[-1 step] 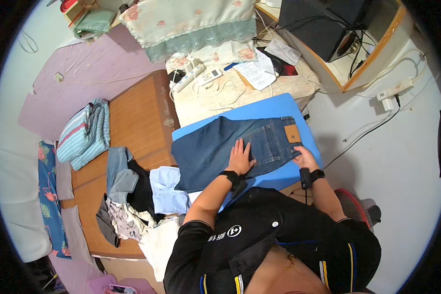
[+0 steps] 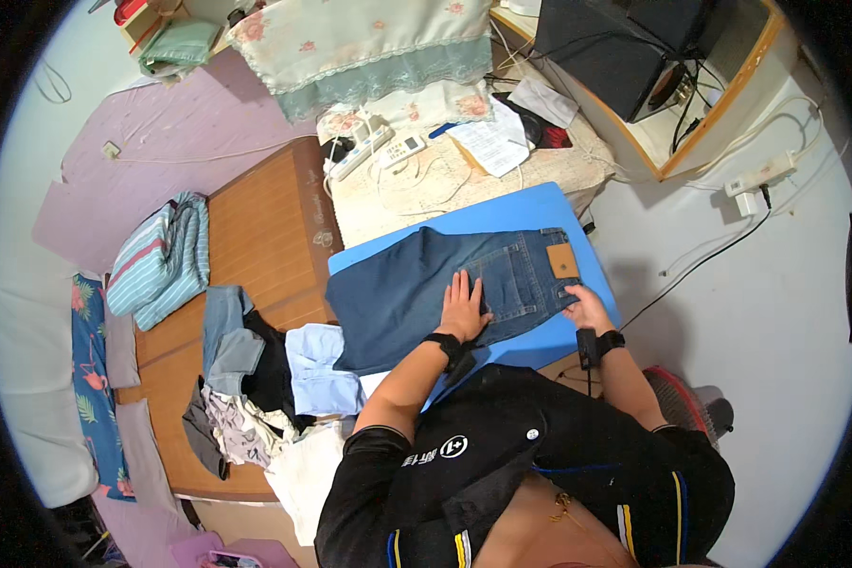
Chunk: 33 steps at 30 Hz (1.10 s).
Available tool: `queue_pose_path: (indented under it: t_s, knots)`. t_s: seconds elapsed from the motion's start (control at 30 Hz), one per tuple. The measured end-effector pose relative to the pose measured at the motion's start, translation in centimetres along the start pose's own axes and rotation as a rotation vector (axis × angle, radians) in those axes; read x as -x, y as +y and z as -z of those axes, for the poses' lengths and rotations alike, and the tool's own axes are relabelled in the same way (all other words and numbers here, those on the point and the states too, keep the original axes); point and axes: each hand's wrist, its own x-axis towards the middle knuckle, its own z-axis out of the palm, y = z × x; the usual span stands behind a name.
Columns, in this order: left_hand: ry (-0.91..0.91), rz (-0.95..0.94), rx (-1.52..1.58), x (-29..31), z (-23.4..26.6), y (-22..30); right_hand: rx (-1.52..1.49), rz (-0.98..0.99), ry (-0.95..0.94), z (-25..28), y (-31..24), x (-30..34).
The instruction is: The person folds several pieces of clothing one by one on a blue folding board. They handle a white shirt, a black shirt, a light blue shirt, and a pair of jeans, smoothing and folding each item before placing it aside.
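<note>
A pair of dark blue jeans point(image 2: 398, 289) lies folded lengthwise on a blue tabletop point(image 2: 532, 204), its waistband with a tan patch point(image 2: 563, 261) toward the right. My left hand point(image 2: 463, 310) rests flat on the denim beside the back pocket, fingers stretched out. At the near corner of the waistband, my right hand point(image 2: 587, 308) pinches the jeans' edge between thumb and fingers. Dark straps circle both wrists.
Left of the jeans lie a light blue folded garment point(image 2: 324, 364) and a heap of mixed clothes point(image 2: 246, 417) on a brown mat point(image 2: 256, 213). A striped folded quilt point(image 2: 166, 257) sits farther off. Behind the tabletop are a power strip point(image 2: 364, 151) and papers point(image 2: 490, 142).
</note>
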Motion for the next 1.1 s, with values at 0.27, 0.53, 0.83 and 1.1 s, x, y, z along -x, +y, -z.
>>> queue_pose_path:
  t_s: [0.27, 0.53, 0.83, 1.1]
  knots:
    - [-0.135, -0.007, -0.062, -2.8, -1.8, 5.5, 0.51, 0.468, -0.117, -3.3, -4.5, 3.7]
    - [0.012, -0.108, 1.083, -4.9, -4.4, 0.3, 1.229, 0.906, -0.34, -12.8, -3.1, 7.4]
    - [-0.135, 0.511, 1.708, 3.7, 2.3, -4.3, 1.675, 0.802, -0.484, -14.5, 6.4, 3.6]
    - [-0.052, 0.476, 1.47, 7.6, 2.4, -5.1, 1.675, 1.102, -0.199, -13.4, 8.0, 2.9]
